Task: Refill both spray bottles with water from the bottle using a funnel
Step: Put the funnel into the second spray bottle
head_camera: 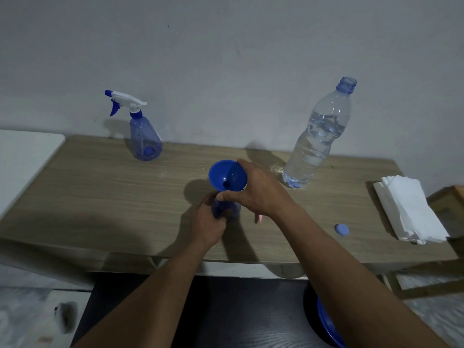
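On the wooden desk (100,187), the left hand (209,222) is gripping a spray bottle (226,208) while the right hand (261,192) is pinching the funnel (223,174); tilting risks spills, with the open water bottle (319,136) at two o'clock.

A long wooden table (100,187) stands against a pale wall. On it, toward the back left, stands a spray bottle (144,136) with its trigger head on. At the back right stands an uncapped water bottle (319,139), partly full. Near the front right lies a blue cap (341,230), and beside it, at the right end, a stack of white napkins (409,209).
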`<state>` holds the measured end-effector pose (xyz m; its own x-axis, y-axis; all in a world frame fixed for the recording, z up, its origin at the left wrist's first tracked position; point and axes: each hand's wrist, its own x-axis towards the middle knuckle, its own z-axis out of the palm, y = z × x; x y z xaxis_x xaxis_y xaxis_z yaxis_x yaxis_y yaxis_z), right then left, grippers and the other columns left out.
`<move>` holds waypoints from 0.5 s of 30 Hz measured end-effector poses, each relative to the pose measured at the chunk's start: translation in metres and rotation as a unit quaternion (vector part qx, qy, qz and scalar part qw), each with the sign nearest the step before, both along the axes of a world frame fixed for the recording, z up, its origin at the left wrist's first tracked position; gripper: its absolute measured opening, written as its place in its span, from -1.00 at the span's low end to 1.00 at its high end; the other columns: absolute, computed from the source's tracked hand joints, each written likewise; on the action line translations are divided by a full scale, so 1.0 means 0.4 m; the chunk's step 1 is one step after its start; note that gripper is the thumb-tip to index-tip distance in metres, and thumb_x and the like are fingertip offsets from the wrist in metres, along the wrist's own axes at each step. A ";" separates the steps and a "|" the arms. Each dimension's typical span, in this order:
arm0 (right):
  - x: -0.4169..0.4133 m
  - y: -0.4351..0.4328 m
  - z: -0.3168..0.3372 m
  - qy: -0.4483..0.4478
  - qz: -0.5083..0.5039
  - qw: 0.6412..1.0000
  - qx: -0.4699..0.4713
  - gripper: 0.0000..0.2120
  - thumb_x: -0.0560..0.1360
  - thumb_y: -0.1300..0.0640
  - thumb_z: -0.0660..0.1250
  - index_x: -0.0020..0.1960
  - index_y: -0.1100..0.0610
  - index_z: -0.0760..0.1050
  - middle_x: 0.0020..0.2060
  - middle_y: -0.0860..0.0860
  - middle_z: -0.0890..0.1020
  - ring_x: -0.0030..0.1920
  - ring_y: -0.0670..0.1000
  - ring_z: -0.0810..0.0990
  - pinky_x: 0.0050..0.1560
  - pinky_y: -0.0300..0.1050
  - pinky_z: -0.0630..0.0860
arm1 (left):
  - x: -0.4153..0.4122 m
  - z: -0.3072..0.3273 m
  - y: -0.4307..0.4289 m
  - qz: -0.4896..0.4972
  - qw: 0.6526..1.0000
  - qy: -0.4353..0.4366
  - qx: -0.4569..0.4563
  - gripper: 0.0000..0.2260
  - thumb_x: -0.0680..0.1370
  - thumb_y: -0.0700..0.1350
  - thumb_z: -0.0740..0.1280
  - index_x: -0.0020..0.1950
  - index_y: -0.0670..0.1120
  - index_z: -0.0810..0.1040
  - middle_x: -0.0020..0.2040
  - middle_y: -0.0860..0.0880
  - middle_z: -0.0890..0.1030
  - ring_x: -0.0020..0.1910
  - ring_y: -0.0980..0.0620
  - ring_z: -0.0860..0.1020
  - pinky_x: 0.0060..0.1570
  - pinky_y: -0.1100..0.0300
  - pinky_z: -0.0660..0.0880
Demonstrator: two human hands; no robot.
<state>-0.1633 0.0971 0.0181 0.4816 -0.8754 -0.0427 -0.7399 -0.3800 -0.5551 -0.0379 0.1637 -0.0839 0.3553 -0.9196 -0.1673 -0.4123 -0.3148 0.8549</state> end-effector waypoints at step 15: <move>-0.020 0.020 -0.002 -0.010 -0.018 1.000 -0.010 -0.17 0.50 -0.41 0.24 0.59 0.05 0.21 0.45 0.07 0.46 0.40 0.10 0.46 0.27 0.04 0.49 | 0.002 0.020 0.023 0.019 0.997 0.080 -0.015 -0.45 0.45 -0.21 0.50 0.33 0.08 0.35 0.14 0.15 0.54 0.15 0.12 0.54 -0.12 0.42 0.37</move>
<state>-0.1715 0.1052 0.0171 0.4509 -0.8924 -0.0162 -0.7421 -0.3647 -0.5624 -0.0373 0.1731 -0.0759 0.3614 -0.9114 -0.1967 -0.2586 -0.3007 0.9180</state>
